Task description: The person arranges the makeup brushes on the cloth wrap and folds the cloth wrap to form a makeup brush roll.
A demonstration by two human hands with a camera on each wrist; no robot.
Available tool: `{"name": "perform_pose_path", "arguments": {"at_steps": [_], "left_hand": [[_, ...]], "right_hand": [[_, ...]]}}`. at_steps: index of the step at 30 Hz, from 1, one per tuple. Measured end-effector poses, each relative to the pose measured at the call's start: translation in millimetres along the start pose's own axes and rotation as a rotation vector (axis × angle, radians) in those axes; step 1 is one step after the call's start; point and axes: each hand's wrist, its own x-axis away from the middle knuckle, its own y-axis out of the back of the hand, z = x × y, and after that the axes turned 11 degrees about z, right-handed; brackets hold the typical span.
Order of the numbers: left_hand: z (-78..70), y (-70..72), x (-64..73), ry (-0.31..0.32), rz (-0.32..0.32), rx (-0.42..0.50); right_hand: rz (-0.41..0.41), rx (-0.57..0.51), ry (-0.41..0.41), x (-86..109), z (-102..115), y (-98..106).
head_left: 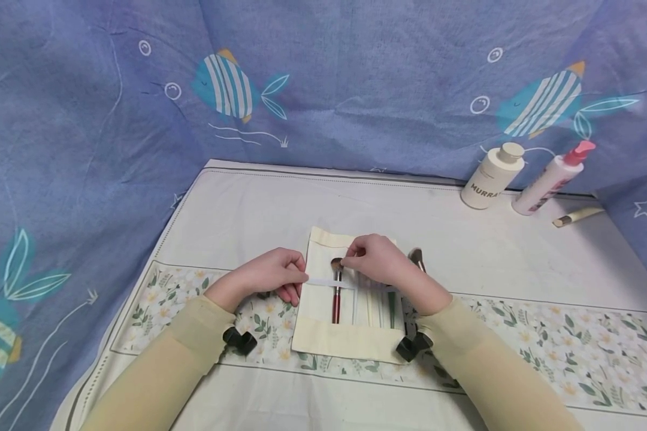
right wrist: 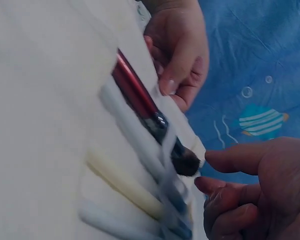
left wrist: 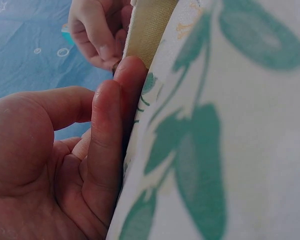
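A cream cloth brush roll [head_left: 345,340] lies unfolded on the table. Inside it, a makeup brush [head_left: 336,305] with a red handle and dark bristles runs beneath a white elastic band [head_left: 320,282]. Slim brushes with white, pale yellow [right wrist: 125,185] and green handles lie farther right in the roll. My left hand [head_left: 272,272] pinches the roll's left edge at the band, thumb on top and fingers underneath. At the red brush's bristles, my right hand [head_left: 374,258] holds its thumb and forefinger apart; in the right wrist view, a gap shows between them.
Just right of the roll is another dark-bristled brush [head_left: 417,257], partly behind my right forearm. At the back right stand a white bottle [head_left: 490,179] and a pink-topped pump bottle [head_left: 550,182]. Near them lies a pale-handled brush [head_left: 577,216]. A blue fish-patterned curtain [head_left: 356,90] surrounds the table.
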Motion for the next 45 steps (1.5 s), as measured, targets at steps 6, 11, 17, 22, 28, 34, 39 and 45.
{"name": "perform_pose_path", "arguments": {"at_steps": [6,11,17,22,28,34,39,45], "left_hand": [[0.0,-0.7,-1.2,-0.007,0.003,-0.003],[1.1,-0.1,-0.1,0.004,-0.001,-0.013],[2.3,0.1,0.5,0.002,-0.003,-0.009],[3.3,0.2,0.3,-0.002,-0.001,-0.011],[1.6,0.7,1.0,-0.006,-0.003,-0.027],[1.9,-0.3,1.9,0.0,-0.003,-0.027],[1.2,0.3,1.6,-0.006,0.002,-0.025],[1.2,0.8,1.8,0.005,0.001,-0.026]], "right_hand": [[-0.063,-0.024,0.006,18.9,-21,22],[-0.086,-0.051,-0.021,29.1,-38,31],[-0.117,-0.022,-0.02,38.9,-50,40],[-0.13,0.065,-0.047,48.4,-62,45],[-0.097,0.209,-0.085,56.0,-71,46],[-0.073,0.298,-0.128,59.0,-72,46],[-0.059,0.318,-0.176,61.7,-72,46],[-0.052,0.309,-0.18,62.4,-76,45]]}}
